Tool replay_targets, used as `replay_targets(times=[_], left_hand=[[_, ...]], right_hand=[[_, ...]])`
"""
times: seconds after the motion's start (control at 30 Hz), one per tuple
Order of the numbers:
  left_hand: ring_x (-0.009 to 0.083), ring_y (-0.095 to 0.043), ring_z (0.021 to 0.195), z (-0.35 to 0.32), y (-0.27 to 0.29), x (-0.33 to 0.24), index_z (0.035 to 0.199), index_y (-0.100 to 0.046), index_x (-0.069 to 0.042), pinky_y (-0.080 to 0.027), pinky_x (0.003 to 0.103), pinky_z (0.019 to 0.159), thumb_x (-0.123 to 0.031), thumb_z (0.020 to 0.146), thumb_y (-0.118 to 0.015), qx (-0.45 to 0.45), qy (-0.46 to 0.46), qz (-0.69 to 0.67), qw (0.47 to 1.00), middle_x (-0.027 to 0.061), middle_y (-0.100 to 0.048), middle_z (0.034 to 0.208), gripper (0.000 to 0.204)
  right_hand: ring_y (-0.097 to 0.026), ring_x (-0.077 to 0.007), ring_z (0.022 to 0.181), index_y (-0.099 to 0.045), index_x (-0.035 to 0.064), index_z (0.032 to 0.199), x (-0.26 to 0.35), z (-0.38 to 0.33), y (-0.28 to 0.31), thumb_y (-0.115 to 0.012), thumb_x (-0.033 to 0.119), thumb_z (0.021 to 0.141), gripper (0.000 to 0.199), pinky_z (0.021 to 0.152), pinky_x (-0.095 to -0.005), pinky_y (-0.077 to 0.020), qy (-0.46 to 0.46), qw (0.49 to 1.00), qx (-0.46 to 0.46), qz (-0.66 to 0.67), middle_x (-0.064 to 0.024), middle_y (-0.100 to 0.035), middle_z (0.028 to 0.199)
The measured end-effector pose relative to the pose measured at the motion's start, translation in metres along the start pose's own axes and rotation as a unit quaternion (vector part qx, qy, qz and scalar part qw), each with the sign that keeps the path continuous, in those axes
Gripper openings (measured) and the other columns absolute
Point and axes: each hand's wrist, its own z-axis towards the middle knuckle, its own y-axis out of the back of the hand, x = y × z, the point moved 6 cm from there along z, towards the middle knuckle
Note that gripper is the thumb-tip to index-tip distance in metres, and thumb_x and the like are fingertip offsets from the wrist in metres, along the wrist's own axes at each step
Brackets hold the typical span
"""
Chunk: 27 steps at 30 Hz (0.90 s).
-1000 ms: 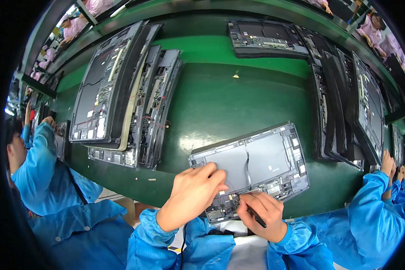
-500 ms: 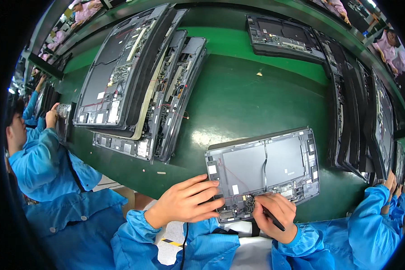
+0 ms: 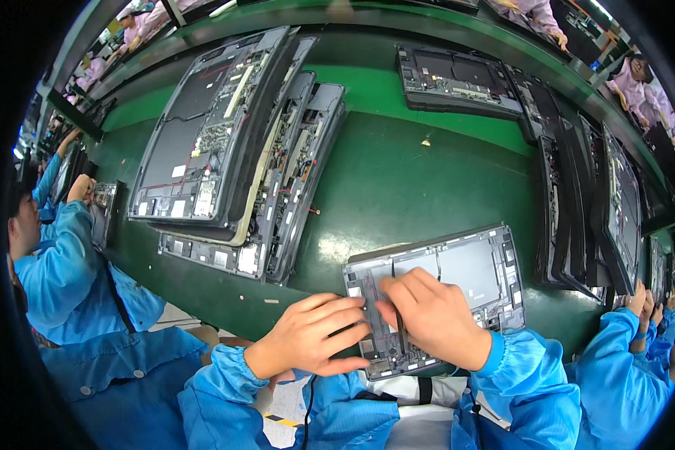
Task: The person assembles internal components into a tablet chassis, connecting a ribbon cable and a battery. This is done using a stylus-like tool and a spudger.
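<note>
Two hands work on the open tablet chassis [image 3: 435,289] at the near edge of the green surface [image 3: 397,172]: my left hand [image 3: 311,336] presses flat, fingers spread, steadying it; my right hand [image 3: 435,315] pinches a thin dark tool [image 3: 400,330]. I judge seating a connector comes next, needing fine pressure.

Both forearms, in blue sleeves with gathered cuffs, rise from the lower edge and meet near the middle. The left hand [image 3: 307,343] lies palm down, fingers spread flat and pointing right. The right hand [image 3: 433,319] sits just beside it, knuckles up, fingers curled and pinched around a thin dark tool [image 3: 400,331], its fingertips close to the left hand's.
</note>
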Motion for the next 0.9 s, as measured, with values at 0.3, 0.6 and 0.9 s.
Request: replay_targets(times=[0.3,0.6,0.9], left_hand=[[0.0291,-0.063,0.117,0.011,-0.002,0.009,0.099,-0.067,-0.007,-0.056,0.039,0.098,-0.047,0.087,-0.073,0.016,-0.033,0.154,0.987,0.0066,-0.065,0.110,0.043],[0.0233,-0.063,0.112,0.014,0.002,0.020,0.101,-0.068,-0.011,-0.058,0.032,0.089,-0.044,0.090,-0.071,0.040,-0.097,0.158,0.982,0.0007,-0.063,0.110,0.035],[0.0198,-0.065,0.104,0.011,0.000,0.016,0.103,-0.068,-0.016,-0.056,0.031,0.082,-0.022,0.086,-0.066,0.044,-0.155,0.240,0.957,-0.0022,-0.065,0.111,0.019]], right_hand=[[-0.064,-0.0258,0.071,-0.066,0.0041,0.098,-0.014,-0.004,0.003,-0.077,-0.003,0.073,0.029,0.059,-0.0361,-0.0530,-0.052,0.996,-0.063,0.019,-0.0068,-0.064,0.082],[-0.065,-0.0235,0.075,-0.067,0.0035,0.102,-0.014,-0.005,0.004,-0.078,-0.001,0.075,0.030,0.058,-0.0352,-0.0541,-0.035,0.998,-0.054,0.006,-0.0061,-0.066,0.085],[-0.065,-0.0237,0.078,-0.067,0.0041,0.105,-0.012,-0.007,0.006,-0.074,0.001,0.078,0.028,0.058,-0.0356,-0.0538,-0.010,1.000,-0.016,-0.019,-0.0061,-0.063,0.084]])
